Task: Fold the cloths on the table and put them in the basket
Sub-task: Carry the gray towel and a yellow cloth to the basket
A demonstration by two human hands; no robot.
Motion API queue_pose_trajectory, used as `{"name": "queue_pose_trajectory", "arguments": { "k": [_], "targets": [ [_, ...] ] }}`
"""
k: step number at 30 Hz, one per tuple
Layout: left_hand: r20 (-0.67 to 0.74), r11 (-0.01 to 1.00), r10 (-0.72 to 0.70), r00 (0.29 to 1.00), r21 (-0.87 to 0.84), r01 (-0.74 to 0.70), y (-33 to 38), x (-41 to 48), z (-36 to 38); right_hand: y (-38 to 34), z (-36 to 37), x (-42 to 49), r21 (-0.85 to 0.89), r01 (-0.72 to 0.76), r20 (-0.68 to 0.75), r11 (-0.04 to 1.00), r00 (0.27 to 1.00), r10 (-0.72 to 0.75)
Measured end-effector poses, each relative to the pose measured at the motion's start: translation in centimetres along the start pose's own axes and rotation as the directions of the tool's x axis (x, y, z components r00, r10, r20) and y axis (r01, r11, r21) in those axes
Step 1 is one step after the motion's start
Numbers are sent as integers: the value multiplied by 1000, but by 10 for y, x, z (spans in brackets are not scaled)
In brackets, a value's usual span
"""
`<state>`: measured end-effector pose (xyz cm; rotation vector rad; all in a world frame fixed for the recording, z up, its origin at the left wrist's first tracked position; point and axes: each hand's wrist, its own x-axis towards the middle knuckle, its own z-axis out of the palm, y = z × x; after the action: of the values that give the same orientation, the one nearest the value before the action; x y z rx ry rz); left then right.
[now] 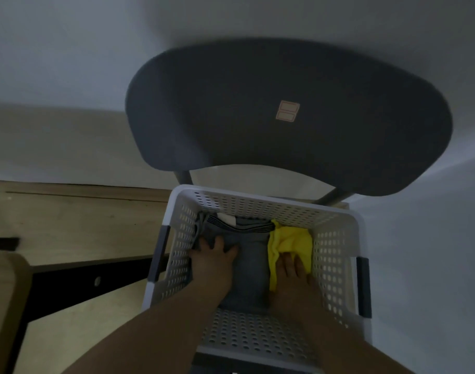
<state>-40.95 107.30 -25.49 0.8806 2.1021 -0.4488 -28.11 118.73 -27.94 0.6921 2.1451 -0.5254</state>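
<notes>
On the head camera I see both hands down inside the white basket (335,255). The left hand (214,256) lies flat, fingers spread, pressing the grey cloth (253,261), while the right hand (291,269) rests flat on the yellow cloth (290,238) just beside it. A dark chair (285,136) back stands behind.

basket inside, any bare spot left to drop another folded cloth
No bare floor shows in the basket. The grey cloth covers left and middle, the yellow cloth the right. The free patch is the grey strip between the left hand and the yellow cloth. Crowded at the right wall, where the right hand presses the yellow cloth.
</notes>
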Motion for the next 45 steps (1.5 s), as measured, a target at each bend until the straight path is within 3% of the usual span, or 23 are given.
{"name": "queue_pose_trajectory", "arguments": {
  "k": [5, 7, 9, 14, 20, 27, 29, 36, 40, 45],
  "targets": [
    [90, 997, -30, 995, -73, 37, -17, 1, -7, 3, -30, 3, 133, 125, 109, 983, 984, -140],
    [82, 985, -16, 997, -167, 29, -24, -3, -3, 1, -35, -6, 323, 107, 49, 940, 990, -129],
    [-24, 955, -1, 1000, -298, -6, -30, -14, -4, -6, -44, -22, 481, 88, -59, 872, 996, -68],
    [-167, 766, 21, 986, -631, -123, -26, -54, -35, -23, -67, -66, 640, 17, -157, 768, 981, 110],
    [-254, 461, -142, 957, -872, -164, -15, -135, -66, -42, -84, -153, 791, 147, -291, 595, 944, 154],
    [-302, 199, -247, 921, -946, -257, 18, -244, -29, -32, -41, -238, 912, 236, -296, 336, 944, 143],
    [-270, 94, -308, 912, -963, -253, 40, -283, -4, -18, -12, -259, 928, 191, -249, 320, 957, 151],
    [-170, -31, -408, 897, -979, -200, 83, -413, 106, 9, 98, -358, 926, 92, -150, 366, 980, 133],
    [-217, -164, -435, 874, -935, -314, 79, -485, 136, -1, 123, -428, 930, 236, -262, 281, 963, 58],
    [-313, -69, -414, 855, -925, -373, 64, -552, 199, -25, 182, -505, 888, 325, -367, 327, 927, 76]
  ]
}}
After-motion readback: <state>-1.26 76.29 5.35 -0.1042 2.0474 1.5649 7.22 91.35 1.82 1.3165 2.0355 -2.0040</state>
